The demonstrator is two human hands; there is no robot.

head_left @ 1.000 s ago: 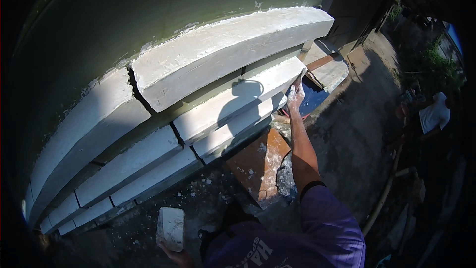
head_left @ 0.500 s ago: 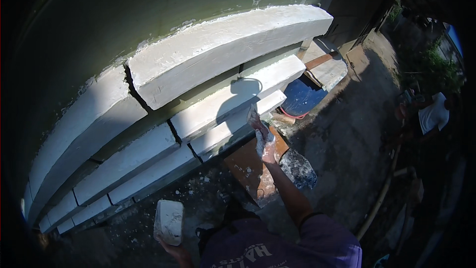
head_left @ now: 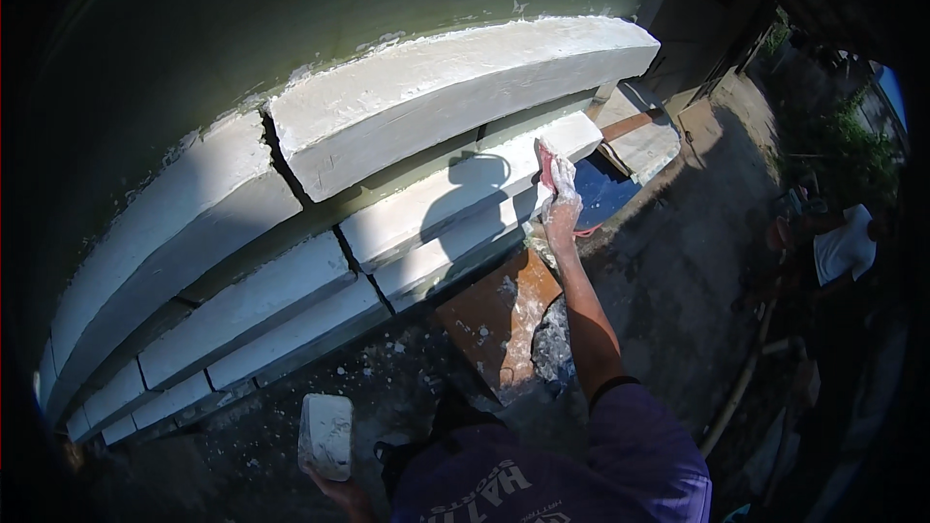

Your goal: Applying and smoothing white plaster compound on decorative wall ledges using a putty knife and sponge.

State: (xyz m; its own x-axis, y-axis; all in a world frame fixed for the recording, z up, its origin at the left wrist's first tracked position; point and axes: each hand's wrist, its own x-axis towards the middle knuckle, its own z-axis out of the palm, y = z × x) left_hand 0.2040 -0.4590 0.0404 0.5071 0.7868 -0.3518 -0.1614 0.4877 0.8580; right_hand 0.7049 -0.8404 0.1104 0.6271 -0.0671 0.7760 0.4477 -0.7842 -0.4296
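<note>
My right hand (head_left: pixel 562 209), smeared white, reaches forward with its fingers closed on a small flat reddish scraper (head_left: pixel 546 167). The scraper is against the right end of a white moulding ledge (head_left: pixel 455 196); its exact contact edge is hard to make out. Low on the left, my left hand (head_left: pixel 341 492) grips the lower end of a rectangular tub (head_left: pixel 327 434) coated with white plaster-like paste. Above the middle ledge runs a thicker curved white moulding (head_left: pixel 465 68), rough with white material along its top edge against the green wall.
Dark gaps split the stepped mouldings. A blue water-filled barrel (head_left: pixel 608 190) stands beyond my right hand, with a board (head_left: pixel 635 140) over it. Below lie a brown board (head_left: pixel 489 315) and a crumpled plastic bag (head_left: pixel 554 344). A person in a white shirt (head_left: pixel 845 244) is at far right.
My right hand has moved forward and to the right with the scraper, from above the brown board to the right end of the ledge. My left hand keeps holding the tub in nearly the same place.
</note>
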